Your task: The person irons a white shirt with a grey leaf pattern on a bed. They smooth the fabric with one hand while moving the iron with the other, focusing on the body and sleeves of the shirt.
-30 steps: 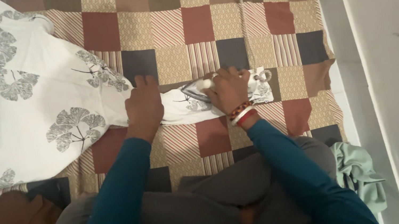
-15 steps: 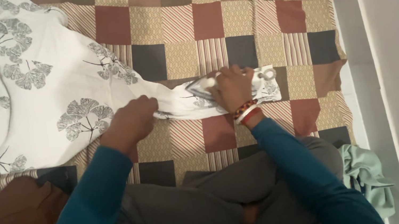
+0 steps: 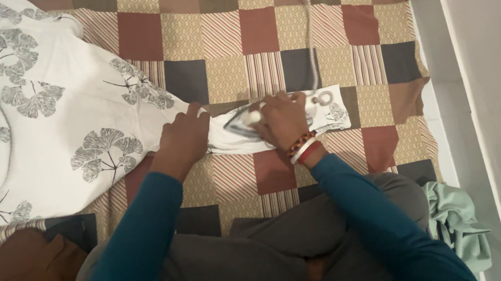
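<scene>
Head view. Right hand (image 3: pixel 283 119): closed around the handle of an iron (image 3: pixel 241 124), which rests on a narrow strip of white leaf-print cloth (image 3: pixel 25 131) at centre frame. Left hand (image 3: pixel 186 138): at 9 o'clock of the iron, fingers curled, pressing the cloth flat. Iron cord (image 3: pixel 309 22): runs toward 12 o'clock. Checked quilt (image 3: pixel 259 27): beneath everything. Green cloth (image 3: pixel 457 221): at 4 o'clock.

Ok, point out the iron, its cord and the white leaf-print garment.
iron (image 3: pixel 236 124), head view, bare soleplate tip.
cord (image 3: pixel 308 15), head view, mid-length above the iron.
white leaf-print garment (image 3: pixel 27 140), head view, broad body panel.
</scene>
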